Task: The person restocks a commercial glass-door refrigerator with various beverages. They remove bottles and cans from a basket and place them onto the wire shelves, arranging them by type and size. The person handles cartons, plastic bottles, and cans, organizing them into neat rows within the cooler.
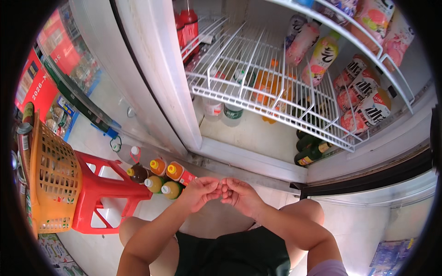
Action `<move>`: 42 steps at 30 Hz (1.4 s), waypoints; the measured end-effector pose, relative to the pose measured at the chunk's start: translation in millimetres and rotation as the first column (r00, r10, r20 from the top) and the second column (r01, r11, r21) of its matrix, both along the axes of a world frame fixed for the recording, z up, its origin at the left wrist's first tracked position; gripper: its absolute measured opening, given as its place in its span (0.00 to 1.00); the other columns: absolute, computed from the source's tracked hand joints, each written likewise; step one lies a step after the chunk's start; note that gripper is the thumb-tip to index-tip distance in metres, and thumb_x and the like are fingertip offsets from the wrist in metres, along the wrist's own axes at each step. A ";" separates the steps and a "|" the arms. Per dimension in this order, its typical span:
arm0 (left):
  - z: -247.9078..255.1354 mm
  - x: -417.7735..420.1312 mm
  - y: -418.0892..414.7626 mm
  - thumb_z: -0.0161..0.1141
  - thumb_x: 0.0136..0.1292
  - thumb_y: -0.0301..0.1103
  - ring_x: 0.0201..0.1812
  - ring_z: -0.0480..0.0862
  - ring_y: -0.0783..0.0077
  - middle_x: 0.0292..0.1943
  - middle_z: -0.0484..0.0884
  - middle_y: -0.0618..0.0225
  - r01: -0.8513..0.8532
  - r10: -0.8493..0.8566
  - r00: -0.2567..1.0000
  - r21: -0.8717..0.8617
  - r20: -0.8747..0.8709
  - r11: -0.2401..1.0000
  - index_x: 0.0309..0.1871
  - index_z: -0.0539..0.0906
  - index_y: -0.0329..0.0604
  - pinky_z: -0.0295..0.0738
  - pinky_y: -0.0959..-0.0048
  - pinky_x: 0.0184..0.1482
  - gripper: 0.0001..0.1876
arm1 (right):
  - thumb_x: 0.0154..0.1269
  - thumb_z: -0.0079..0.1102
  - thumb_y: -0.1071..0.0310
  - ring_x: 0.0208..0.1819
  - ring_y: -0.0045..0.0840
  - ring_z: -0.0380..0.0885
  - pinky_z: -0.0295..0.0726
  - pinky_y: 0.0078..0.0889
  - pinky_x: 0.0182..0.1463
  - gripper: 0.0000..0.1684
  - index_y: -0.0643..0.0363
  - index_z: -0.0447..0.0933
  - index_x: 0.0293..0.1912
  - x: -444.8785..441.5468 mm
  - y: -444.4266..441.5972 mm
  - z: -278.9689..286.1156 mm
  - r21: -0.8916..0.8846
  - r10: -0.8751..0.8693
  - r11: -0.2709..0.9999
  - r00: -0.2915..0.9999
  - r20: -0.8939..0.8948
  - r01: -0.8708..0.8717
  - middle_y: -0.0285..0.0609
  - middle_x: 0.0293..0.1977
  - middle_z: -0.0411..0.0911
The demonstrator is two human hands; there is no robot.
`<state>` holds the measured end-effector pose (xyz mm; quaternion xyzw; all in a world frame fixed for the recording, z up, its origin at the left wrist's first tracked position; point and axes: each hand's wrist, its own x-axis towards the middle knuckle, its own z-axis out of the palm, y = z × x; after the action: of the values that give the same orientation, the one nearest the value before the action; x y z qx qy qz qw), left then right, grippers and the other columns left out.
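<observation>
My left hand and my right hand meet in front of my knees, thumbs and fingertips pinched together. Whether something small is between the fingers is too hard to make out. Just left of them, on the floor, stand orange-drink bottles with yellow caps and yellowish-drink bottles with pale caps. A dark-drink bottle is beside these. Beyond my hands is an open drinks refrigerator with a white wire shelf. Below that shelf, clear bottles stand on the refrigerator floor.
A red plastic stool stands at left, with an orange plastic basket next to it. Large clear bottles with handles are near the glass door. Green glass bottles lie low inside at right. Drink bottles and packs occupy the shelves.
</observation>
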<state>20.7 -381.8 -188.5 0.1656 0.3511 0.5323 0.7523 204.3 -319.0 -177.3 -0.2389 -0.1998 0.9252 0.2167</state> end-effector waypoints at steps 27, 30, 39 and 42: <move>173.0 73.8 67.6 0.60 0.66 0.28 0.45 0.84 0.71 0.43 0.83 0.62 0.100 0.036 0.853 0.230 -0.521 0.968 0.49 0.80 0.35 0.82 0.71 0.49 0.11 | 0.76 0.45 0.61 0.32 0.18 0.79 0.81 0.22 0.36 0.21 0.62 0.70 0.60 32.0 27.0 109.0 0.954 -0.633 0.215 0.774 -0.027 0.209 0.42 0.37 0.82; 211.9 61.2 82.3 0.60 0.66 0.29 0.42 0.84 0.72 0.41 0.84 0.63 0.112 0.147 0.813 0.398 -0.564 0.910 0.50 0.79 0.37 0.81 0.73 0.47 0.11 | 0.76 0.46 0.61 0.36 0.19 0.79 0.81 0.22 0.38 0.24 0.60 0.64 0.66 25.4 39.7 142.9 0.950 -0.553 0.224 0.831 -0.058 0.216 0.44 0.45 0.80; 346.2 17.9 153.2 0.63 0.58 0.25 0.54 0.76 0.64 0.53 0.74 0.56 -0.078 0.878 0.281 0.903 -0.387 0.423 0.57 0.68 0.37 0.73 0.68 0.54 0.24 | 0.74 0.46 0.65 0.70 0.37 0.58 0.59 0.45 0.71 0.33 0.60 0.49 0.72 -21.1 83.2 295.4 0.924 -0.132 0.061 0.920 -0.368 0.378 0.47 0.71 0.52; 399.1 -3.4 165.1 0.61 0.58 0.23 0.59 0.73 0.55 0.56 0.71 0.51 0.041 0.956 0.016 0.956 -0.292 0.292 0.60 0.66 0.36 0.69 0.64 0.59 0.26 | 0.73 0.45 0.65 0.71 0.36 0.54 0.54 0.39 0.72 0.35 0.60 0.44 0.73 -51.7 100.6 331.6 0.929 -0.091 0.040 0.928 -0.362 0.367 0.49 0.71 0.51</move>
<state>17.2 -216.7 210.7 0.5834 0.4640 0.6634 -0.0647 152.5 -218.4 154.3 0.0382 -0.7056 0.5157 0.4845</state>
